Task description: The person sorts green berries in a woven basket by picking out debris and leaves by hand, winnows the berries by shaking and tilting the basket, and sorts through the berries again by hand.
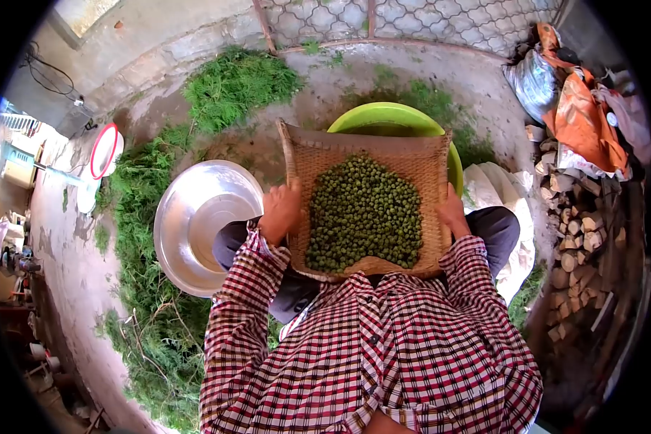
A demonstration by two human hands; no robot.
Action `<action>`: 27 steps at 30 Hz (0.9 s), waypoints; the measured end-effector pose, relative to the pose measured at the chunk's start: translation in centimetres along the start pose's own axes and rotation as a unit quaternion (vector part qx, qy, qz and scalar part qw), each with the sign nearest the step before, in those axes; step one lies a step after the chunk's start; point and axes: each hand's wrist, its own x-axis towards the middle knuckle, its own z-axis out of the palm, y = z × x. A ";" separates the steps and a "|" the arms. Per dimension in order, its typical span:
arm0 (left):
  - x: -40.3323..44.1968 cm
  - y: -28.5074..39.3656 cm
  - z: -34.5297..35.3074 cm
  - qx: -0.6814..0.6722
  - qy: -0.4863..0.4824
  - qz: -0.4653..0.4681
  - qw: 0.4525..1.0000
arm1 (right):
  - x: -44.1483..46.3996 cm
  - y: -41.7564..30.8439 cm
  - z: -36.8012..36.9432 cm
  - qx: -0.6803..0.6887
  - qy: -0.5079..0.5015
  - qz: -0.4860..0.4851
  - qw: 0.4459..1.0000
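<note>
A woven winnowing basket [430, 163] is held in front of my body, above my lap. Small round green berries or seed cones [365, 213] are heaped in its middle and toward the near edge; their exact kind is unclear. My left hand [281, 211] is wrapped round the left rim. On the opposite rim, my right hand [453, 211] is closed in the same way. Beyond the far edge is a lime-green basin [387, 112], partly hidden by the basket. To the left of my left hand sits a wide metal basin [177, 217].
Cut green branches [239, 83] lie on the ground at the back and down the left. A white sack [510, 224] is beside my right knee. Stacked firewood [575, 242] and orange bags [582, 119] line the right side. A red-rimmed tub [104, 150] stands far left.
</note>
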 end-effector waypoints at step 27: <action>6.3 -2.2 -4.5 -0.118 0.166 0.036 0.978 | 6.5 -11.3 8.4 -0.204 -0.079 -0.212 0.952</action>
